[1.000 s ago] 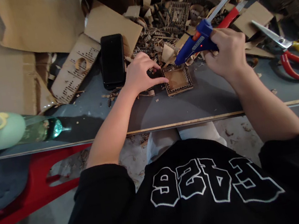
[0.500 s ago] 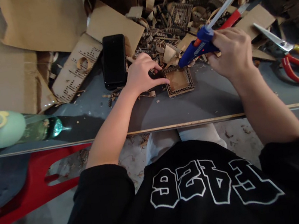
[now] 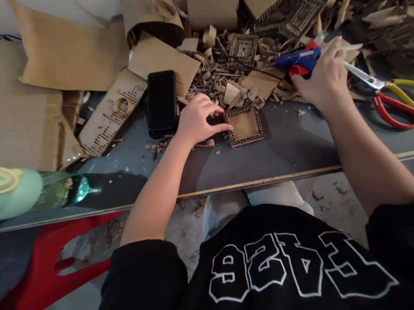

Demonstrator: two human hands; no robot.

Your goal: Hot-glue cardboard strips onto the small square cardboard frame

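My left hand (image 3: 201,119) is curled at the left side of a small square cardboard tray (image 3: 245,127) with corrugated walls. Its thumb and fingertips rest against that wall, gripping the tray where it lies near the table edge. My right hand (image 3: 323,73) holds a blue hot glue gun (image 3: 300,59) with an orange trigger, turned on its side low over the cardboard scraps. A white glue stick (image 3: 353,46) pokes out to the right behind the hand, which hides the gun's handle.
Scissors (image 3: 397,93) with red and yellow handles lie right of my right hand. A black phone (image 3: 161,102) lies beyond my left hand. Cardboard scraps (image 3: 212,65) pile along the back. A green bottle (image 3: 11,188) lies at left, and a red chair (image 3: 48,269) stands below.
My right hand has moved the glue gun away from the tray, up and right, and tipped it onto its side. My left hand stays at the tray. The view has tilted up slightly.
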